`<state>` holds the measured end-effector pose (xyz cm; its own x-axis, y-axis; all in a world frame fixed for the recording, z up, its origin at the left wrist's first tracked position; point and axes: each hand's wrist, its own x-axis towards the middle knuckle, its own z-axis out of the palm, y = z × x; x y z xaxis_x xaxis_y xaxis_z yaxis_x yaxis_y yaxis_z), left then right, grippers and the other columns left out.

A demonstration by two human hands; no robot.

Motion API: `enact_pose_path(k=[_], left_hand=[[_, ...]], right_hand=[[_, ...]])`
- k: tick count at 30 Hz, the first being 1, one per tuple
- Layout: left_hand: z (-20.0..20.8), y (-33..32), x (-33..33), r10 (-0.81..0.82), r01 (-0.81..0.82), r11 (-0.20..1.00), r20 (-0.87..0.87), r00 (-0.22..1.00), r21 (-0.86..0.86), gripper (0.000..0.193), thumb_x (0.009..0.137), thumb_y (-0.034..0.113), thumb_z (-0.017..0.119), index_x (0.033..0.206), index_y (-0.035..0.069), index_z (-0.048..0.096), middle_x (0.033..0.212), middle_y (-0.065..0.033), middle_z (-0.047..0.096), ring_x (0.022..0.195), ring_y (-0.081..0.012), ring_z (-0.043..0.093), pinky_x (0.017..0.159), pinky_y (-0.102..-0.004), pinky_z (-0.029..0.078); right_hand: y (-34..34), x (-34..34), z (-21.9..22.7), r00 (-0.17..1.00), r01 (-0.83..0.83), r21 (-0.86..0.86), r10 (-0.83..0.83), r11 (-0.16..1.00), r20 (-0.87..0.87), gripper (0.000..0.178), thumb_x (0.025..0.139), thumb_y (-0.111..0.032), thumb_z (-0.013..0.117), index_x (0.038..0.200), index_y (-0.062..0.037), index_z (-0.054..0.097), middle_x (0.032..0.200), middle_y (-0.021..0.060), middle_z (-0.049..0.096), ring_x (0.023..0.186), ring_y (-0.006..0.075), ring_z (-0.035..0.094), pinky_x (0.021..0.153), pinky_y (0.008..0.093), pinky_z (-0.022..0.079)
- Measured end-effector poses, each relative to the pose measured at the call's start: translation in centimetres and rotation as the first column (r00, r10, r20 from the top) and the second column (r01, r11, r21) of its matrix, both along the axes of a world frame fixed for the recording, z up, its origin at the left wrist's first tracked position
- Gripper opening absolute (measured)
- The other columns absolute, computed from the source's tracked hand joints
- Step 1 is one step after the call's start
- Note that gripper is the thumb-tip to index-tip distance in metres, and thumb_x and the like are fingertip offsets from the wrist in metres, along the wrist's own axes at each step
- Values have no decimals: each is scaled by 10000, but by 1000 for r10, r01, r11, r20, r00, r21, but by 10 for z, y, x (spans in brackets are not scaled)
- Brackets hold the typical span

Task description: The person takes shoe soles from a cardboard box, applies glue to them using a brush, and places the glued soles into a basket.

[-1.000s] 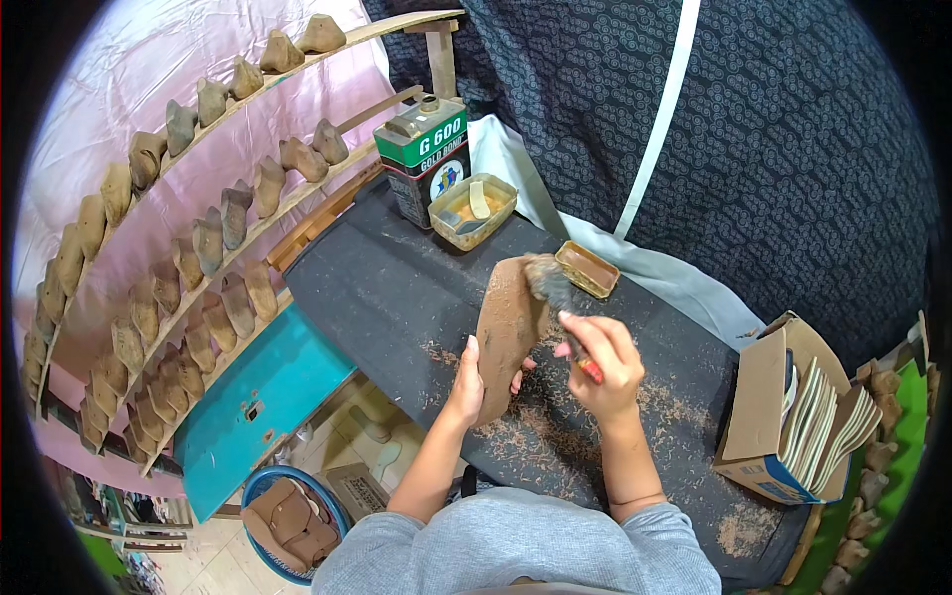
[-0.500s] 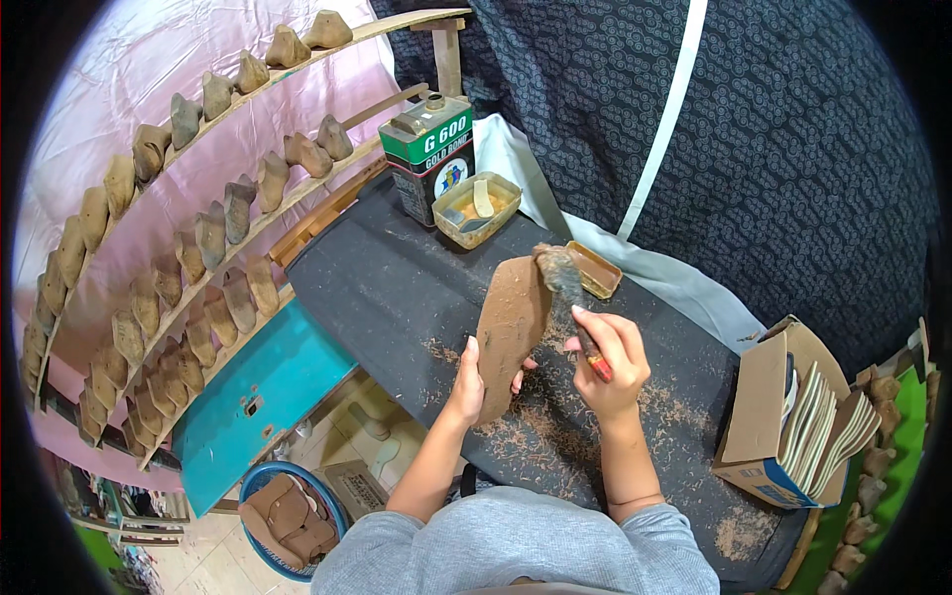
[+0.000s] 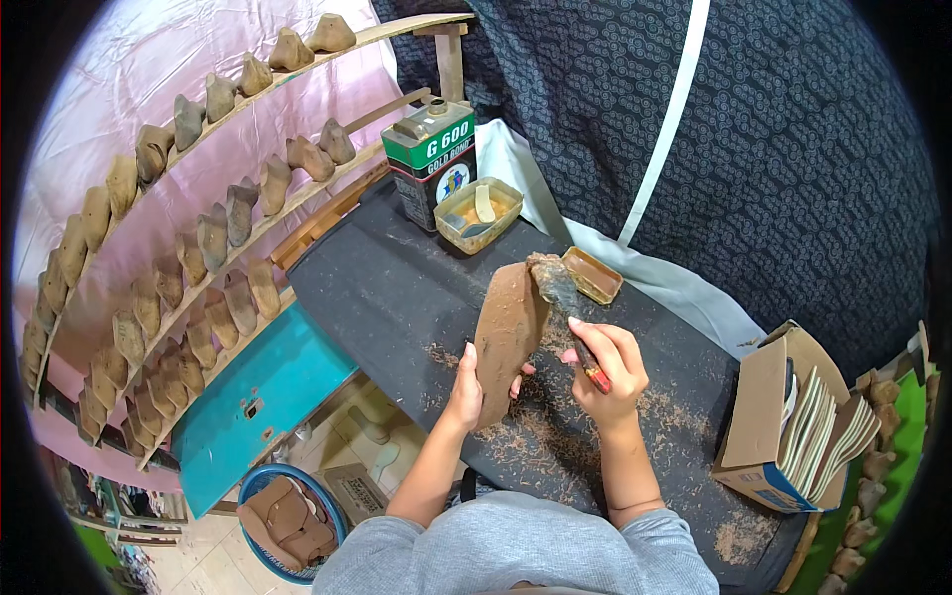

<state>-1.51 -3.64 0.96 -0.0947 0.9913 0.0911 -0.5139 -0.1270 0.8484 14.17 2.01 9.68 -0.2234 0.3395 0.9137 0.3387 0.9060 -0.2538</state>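
My left hand (image 3: 463, 393) is wrapped round the lower end of a brown shoe sole (image 3: 506, 332), thumb on its left edge and fingertips showing past its right edge. The sole is held tilted above the table. In my right hand (image 3: 609, 375) is a glue brush (image 3: 561, 290) with a dark, caked head and a red end to its handle. Its bristles touch the upper right edge of the sole. Just beyond the brush lies a shallow tray (image 3: 593, 276) with brown contents. The side of the sole facing away from me is hidden.
Brown shavings litter the dark table (image 3: 367, 278). At the back stand a green and black metal can (image 3: 426, 164) and a tub (image 3: 466, 238) with a scraper-like piece. Racks of wooden shoe lasts (image 3: 238, 210) line the left. A cardboard box (image 3: 751, 426) of pale soles stands right; a blue basket (image 3: 248, 496) sits below.
The brush head has shifted slightly down and to the left, along the sole's upper right edge. My right hand has dropped a little with it; both hands keep their holds.
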Motion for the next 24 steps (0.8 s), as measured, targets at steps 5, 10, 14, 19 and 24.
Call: enact_pose_path(k=[5,10,14,19,24], left_hand=[[0,0,0,6,-6,1000,-2,1000,-3,728,949,573,130,1214,-11,473,919,-147,624,669,-159,526,617,-293,454],[-2,-1,0,3,-3,1000,10,1000,-3,721,951,571,137,1213,-10,474,923,-148,625,666,-158,529,616,-290,454],[-2,-1,0,12,-12,1000,-39,999,9,720,951,572,142,1205,-9,482,926,-152,628,672,-158,535,618,-292,457],[-1,-1,0,-27,25,998,42,999,59,733,946,585,144,1187,-11,497,924,-152,631,674,-153,537,620,-292,459],[-8,-2,-3,-23,22,998,26,999,51,725,943,582,151,1201,-10,482,925,-148,634,688,-162,549,625,-296,463]], right_hand=[[-3,0,2,1000,9,9,-9,1000,14,443,572,113,661,997,-14,668,846,105,607,720,239,630,626,316,522],[-8,0,-1,1000,20,-24,-21,1000,-22,323,635,-35,765,950,-46,691,842,89,618,736,222,623,646,304,506],[-9,0,-2,992,-124,57,123,991,22,286,667,-65,772,940,-42,692,836,98,609,675,211,630,581,296,512],[-1,3,2,998,54,7,-54,999,-14,462,559,127,664,994,-26,676,868,110,626,739,235,635,633,315,532],[-10,6,3,996,69,41,-67,997,-64,402,598,100,694,975,-36,687,843,98,617,734,222,631,614,296,525]])
